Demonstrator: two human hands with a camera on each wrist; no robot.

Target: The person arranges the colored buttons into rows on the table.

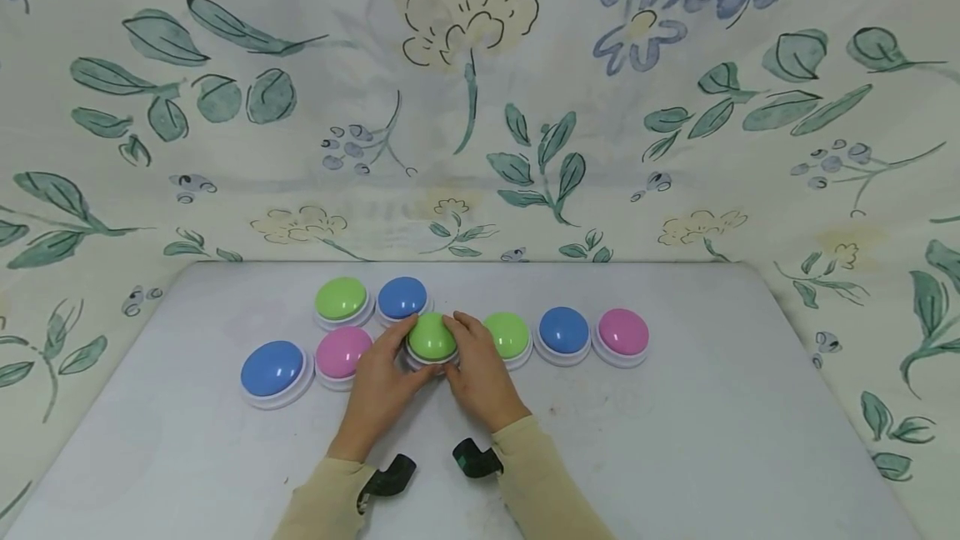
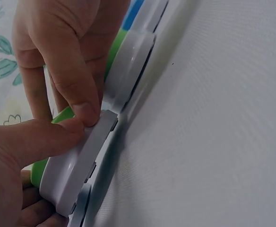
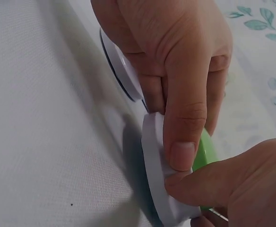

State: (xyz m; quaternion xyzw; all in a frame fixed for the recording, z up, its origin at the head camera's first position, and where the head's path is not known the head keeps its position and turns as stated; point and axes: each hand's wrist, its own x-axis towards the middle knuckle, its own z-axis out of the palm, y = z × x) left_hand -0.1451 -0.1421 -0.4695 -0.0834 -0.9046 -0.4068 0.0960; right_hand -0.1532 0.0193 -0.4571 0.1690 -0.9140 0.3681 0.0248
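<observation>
Both hands are on one green dome push button with a white round base, near the middle of the table. My left hand grips its left side, thumb along the near edge of the base. From the right, my right hand grips it too, the thumb beside the left one. In the left wrist view, small feet show under the base, which looks slightly raised from the table. Close by are a pink button, partly behind the left hand, and another green button beside the right hand.
On the left stand a blue button and, farther back, a green one and a blue one. To the right are a blue button and a pink one. A floral cloth rises behind the white table.
</observation>
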